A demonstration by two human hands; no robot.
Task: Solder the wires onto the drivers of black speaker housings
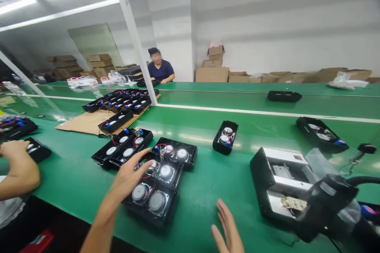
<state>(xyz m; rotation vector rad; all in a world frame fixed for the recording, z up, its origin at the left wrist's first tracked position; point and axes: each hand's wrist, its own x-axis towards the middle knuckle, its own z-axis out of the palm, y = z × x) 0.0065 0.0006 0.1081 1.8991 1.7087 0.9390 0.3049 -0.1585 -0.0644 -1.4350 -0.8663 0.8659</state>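
A: Two hands in view, both the wearer's. Left hand (128, 178) reaches toward 12 o'clock, fingers spread, grip released, fingertips just over the stack of speaker housings (157, 189).

B: Touching them?

A: Can't tell for sure; over the top edge of the nearest one, or brushing it. Right hand (228, 225) at 5 o'clock of the stack, palm flat and open, holding nothing, hovering over the worktop (208, 178).

B: Why are the housings laid like that?

A: Open side up, so drivers and red wiring stay reachable. They overlap in a stagger, close to the wearer's edge. A pair of housings (123, 148) sits at 10 o'clock of the stack, a single housing (225, 137) at 2 o'clock, well apart.

B: Right side?

A: A boxy fixture (276, 182) at 3 o'clock, with a dark tool (323, 205) in front of it, blurred.

B: Surface, room?

A: Green conveyor-style worktop, white stripe along it. A co-worker's arm (18, 170) at 9 o'clock, a seated person (160, 69) at 12. More housings on cardboard sheet (86, 122), cartons (212, 73) along the white wall, strip lights overhead.
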